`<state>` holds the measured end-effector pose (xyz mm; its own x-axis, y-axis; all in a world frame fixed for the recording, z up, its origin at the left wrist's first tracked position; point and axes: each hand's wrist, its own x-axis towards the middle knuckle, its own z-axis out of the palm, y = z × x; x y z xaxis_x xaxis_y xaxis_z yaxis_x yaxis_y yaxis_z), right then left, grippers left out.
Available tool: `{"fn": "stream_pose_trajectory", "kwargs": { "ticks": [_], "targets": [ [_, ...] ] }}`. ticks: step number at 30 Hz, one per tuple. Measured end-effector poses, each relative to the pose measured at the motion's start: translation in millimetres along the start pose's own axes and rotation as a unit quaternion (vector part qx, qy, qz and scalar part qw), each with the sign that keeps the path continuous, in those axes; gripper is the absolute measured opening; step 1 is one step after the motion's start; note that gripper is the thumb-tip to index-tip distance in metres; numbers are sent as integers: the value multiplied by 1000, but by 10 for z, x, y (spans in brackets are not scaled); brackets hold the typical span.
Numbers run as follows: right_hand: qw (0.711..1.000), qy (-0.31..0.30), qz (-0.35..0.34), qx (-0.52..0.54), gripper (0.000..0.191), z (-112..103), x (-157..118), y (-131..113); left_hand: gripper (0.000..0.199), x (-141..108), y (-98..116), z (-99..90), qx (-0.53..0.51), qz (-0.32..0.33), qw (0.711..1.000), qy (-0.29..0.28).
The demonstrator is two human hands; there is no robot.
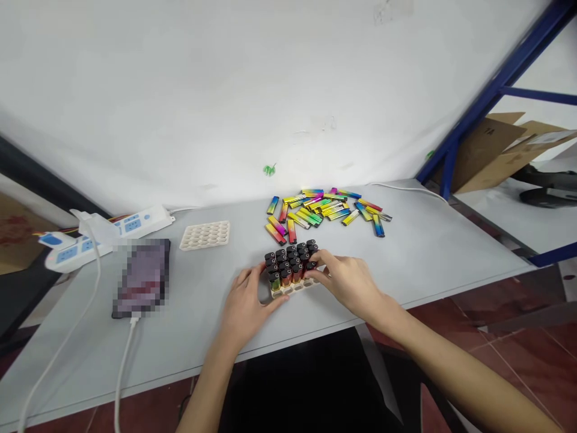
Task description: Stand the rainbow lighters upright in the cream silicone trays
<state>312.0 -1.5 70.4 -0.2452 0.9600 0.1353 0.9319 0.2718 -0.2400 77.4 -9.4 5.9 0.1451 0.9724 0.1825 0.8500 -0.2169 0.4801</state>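
A cream honeycomb tray [295, 288] sits near the table's front edge, with rows of lighters [291, 260] standing upright in it, black ends up. The front row of holes is bare. My left hand [246, 304] grips the left end of this tray, thumb at the front corner and fingers along the side. At the right end, my right hand [349, 279] pinches one black-topped lighter [311, 265] between thumb and fingers; its lower part is hidden. Beyond the tray lies a loose pile of shiny multicoloured lighters [327, 207].
A second honeycomb tray [205, 235] lies to the left. Farther left are a phone [143, 278] on a white cable [125, 361] and a power strip [108, 234]. A white wall [225, 108] backs the table; a blue metal frame [478, 99] and cardboard boxes [500, 147] stand right.
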Motion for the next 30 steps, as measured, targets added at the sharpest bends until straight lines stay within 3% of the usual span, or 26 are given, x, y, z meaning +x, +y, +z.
{"fn": "stream_pose_trajectory", "kwargs": {
  "ticks": [4, 8, 12, 15, 19, 25, 30],
  "targets": [
    [1000, -13, 18, -13, 28, 14, 2, -41, 77, 6, -3, 5, 0, -2, 1000, 0],
    [999, -15, 22, 47, 41, 22, -25, 71, 75, 17, -3, -5, -4, 0, 1000, -2],
    [991, 44, 74, 107, 52, 73, 22, 393, 74, 17, 2, -20, -9, 0, 1000, -3],
    [985, 78, 108, 113, 39, 145, 152, 688, 75, 11, 7, -23, -8, -5, 1000, -7],
    [986, 73, 108, 107, 27, 254, 431, 925, 77, 11, 16, -22, -6, -19, 1000, -17],
    [997, 28, 46, 47, 40, 336, 825, 820, 75, 14, 35, -46, -13, -26, 999, -17],
    [997, 35, 61, -5, 39, 419, 891, 721, 76, 15, 42, -55, -16, -31, 999, -18]
  ]
}}
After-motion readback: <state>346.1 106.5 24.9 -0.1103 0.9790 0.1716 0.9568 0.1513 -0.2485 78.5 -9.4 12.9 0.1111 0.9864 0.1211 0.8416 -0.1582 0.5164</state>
